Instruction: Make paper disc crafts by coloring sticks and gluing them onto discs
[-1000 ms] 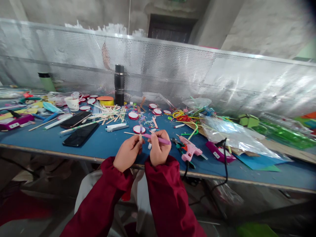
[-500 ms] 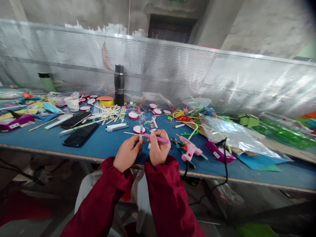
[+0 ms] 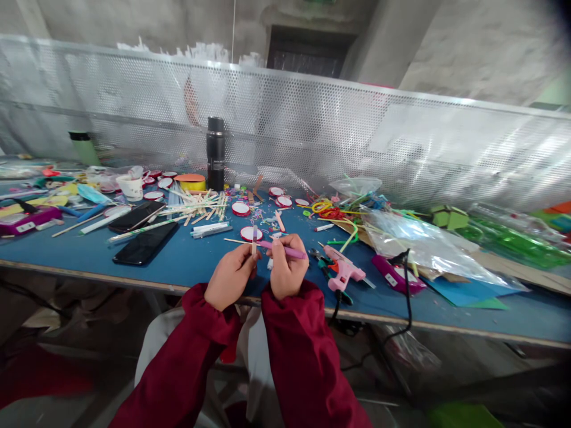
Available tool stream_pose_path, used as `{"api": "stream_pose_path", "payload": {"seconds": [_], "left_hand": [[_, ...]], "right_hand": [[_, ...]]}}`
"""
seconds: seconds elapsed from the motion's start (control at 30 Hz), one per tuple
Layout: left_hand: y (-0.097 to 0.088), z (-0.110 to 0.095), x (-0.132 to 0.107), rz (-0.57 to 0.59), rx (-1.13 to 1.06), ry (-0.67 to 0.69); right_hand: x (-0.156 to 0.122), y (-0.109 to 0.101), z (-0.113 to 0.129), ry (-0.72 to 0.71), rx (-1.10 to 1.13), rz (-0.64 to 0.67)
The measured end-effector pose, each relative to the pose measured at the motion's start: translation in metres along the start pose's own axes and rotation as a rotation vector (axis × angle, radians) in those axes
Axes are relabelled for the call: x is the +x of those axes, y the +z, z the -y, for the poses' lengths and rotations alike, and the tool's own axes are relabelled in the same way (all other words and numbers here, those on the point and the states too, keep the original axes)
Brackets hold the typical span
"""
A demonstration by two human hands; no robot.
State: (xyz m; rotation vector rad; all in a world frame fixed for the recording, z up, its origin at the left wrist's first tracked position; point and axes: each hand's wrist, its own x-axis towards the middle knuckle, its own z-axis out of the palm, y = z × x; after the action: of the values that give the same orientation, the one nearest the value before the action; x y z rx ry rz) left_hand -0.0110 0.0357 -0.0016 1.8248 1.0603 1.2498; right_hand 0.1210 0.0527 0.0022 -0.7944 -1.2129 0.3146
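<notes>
Near the table's front edge, my left hand (image 3: pixel 230 276) is closed on a small flat wooden stick (image 3: pixel 254 235) that stands upright, its upper part purple. My right hand (image 3: pixel 286 272) grips a purple marker (image 3: pixel 293 252) like a pen. The marker's tip points left and meets or nearly meets the stick; I cannot tell which. Just behind my fingers lies a small round white drum (image 3: pixel 247 232) with a red rim. A thin wooden skewer (image 3: pixel 234 241) shows to the left of the stick, its other end hidden.
A pink glue gun (image 3: pixel 342 270) lies right of my right hand, beside pliers (image 3: pixel 323 266). Two phones (image 3: pixel 145 245), wooden sticks (image 3: pixel 196 205) and white markers (image 3: pixel 211 230) are to the left. Behind stands a black bottle (image 3: pixel 216 156) against a perforated metal screen (image 3: pixel 294 125).
</notes>
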Motion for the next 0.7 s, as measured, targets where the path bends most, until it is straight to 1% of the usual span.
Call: {"api": "stream_pose_path", "payload": {"seconds": [0.17,0.4,0.6,0.7], "left_hand": [[-0.0004,0.0013,0.0,-0.005,0.012,-0.011],[-0.0004,0.0008,0.0007,0.002,0.009,0.003],[-0.0004,0.002,0.0003,-0.011,0.02,0.006],[0.0002,0.0034,0.0004,-0.007,0.013,0.0]], "right_hand": [[-0.0014,-0.0001,-0.0048,0.017,-0.019,-0.058],[-0.0009,-0.0001,-0.003,-0.002,0.009,-0.001],[-0.001,0.0,-0.0058,0.017,-0.028,-0.054],[-0.0011,-0.0003,-0.0052,0.008,-0.023,-0.041]]}}
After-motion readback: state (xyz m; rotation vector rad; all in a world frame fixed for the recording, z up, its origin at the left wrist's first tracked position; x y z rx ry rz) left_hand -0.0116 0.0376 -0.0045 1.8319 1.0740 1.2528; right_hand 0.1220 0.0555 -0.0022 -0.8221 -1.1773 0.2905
